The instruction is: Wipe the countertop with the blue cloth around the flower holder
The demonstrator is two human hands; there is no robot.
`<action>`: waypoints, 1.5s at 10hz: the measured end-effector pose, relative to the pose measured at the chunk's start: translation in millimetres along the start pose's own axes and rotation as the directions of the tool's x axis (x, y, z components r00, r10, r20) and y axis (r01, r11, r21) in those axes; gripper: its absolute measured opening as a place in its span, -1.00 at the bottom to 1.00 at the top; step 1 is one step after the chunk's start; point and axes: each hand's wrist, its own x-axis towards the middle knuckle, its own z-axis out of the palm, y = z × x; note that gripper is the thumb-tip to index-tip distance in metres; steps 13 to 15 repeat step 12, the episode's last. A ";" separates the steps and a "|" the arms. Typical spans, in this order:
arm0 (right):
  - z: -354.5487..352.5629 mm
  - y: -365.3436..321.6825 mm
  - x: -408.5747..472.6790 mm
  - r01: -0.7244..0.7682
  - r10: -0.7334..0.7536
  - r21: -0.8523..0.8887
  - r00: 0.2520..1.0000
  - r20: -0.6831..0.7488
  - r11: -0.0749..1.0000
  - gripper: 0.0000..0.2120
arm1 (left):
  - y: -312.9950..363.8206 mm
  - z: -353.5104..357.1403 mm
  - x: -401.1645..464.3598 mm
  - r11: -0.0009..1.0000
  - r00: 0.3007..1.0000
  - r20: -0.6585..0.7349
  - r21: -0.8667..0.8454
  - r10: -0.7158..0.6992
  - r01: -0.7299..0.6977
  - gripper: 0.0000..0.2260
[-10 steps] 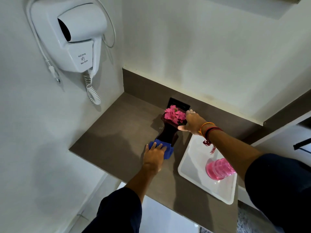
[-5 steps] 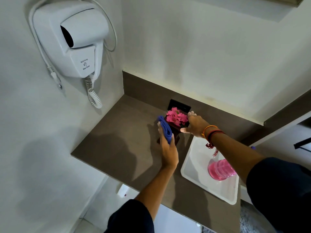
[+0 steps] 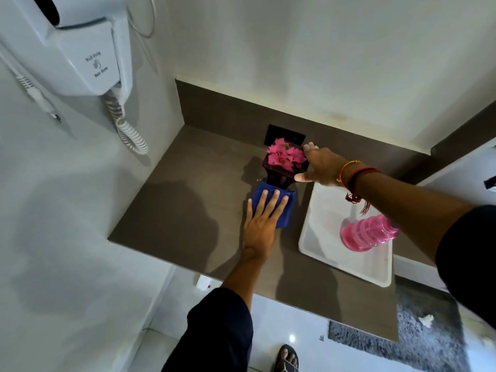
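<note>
The fingers (image 3: 271,204) of the left hand (image 3: 261,224) lie spread and flat on the blue cloth (image 3: 284,208), pressing it down on the brown countertop (image 3: 188,205) rather than gripping it; the palm sits on the cloth's near left part and the wrist reaches back toward the near edge. The cloth is folded into a rough rectangle and its far edge touches the foot of the flower holder (image 3: 279,178), a dark vase that widens at the top and carries pink flowers (image 3: 285,155). The right hand (image 3: 322,167) comes in from the right and closes around the holder's upper rim, thumb on the near side and fingertips on the far side (the flowers hide part of the contact). Whether the holder's base rests on the countertop or is tipped up cannot be told. The wrist of that hand wears orange, red and dark threads (image 3: 354,178). Just right of the cloth a white tray (image 3: 322,237) lies on the countertop with a pink ribbed cup (image 3: 367,233) on it. Behind the flowers a dark wall plate (image 3: 284,135) sits in the backsplash. At the far left a white hair dryer (image 3: 80,49) hangs on the wall with its coiled cord (image 3: 126,127).
</note>
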 end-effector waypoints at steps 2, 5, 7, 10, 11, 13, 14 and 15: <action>0.6 0.6 -0.2 -0.015 0.015 -0.006 1.000 0.028 1.000 -0.06 | -16.5 -7.6 -11.8 0.996 0.954 0.300 0.078 0.009 -0.034 -0.31; 16.9 14.0 -31.5 -0.154 0.172 0.388 0.985 -0.013 0.909 -0.10 | 2.5 -70.7 24.2 0.971 0.811 0.583 -0.173 -0.036 0.167 -0.50; 95.2 61.0 -92.5 -0.533 0.481 0.736 0.817 0.318 0.418 -0.29 | 67.0 -91.0 34.7 0.930 0.902 0.432 -0.326 -0.012 0.169 -0.68; 110.7 94.8 -95.0 -0.200 0.480 0.933 0.813 0.328 -0.299 -0.85 | 135.4 -62.9 54.4 0.899 0.863 0.313 0.053 0.398 -0.434 -0.64; 148.1 87.4 -108.9 -0.301 0.490 0.912 0.772 0.405 -0.279 -0.77 | 132.5 -31.8 34.1 0.817 0.735 0.577 0.189 0.356 -0.544 -0.47; 172.5 85.8 -111.5 -0.381 0.495 0.923 0.793 0.356 -0.054 -0.68 | 125.2 -19.8 26.5 0.769 0.671 0.668 0.228 0.322 -0.597 -0.49; 172.5 85.8 -111.5 -0.381 0.495 0.923 0.793 0.356 -0.054 -0.68 | 125.2 -19.8 26.5 0.769 0.671 0.668 0.228 0.322 -0.597 -0.49; 172.5 85.8 -111.5 -0.381 0.495 0.923 0.793 0.356 -0.054 -0.68 | 125.2 -19.8 26.5 0.769 0.671 0.668 0.228 0.322 -0.597 -0.49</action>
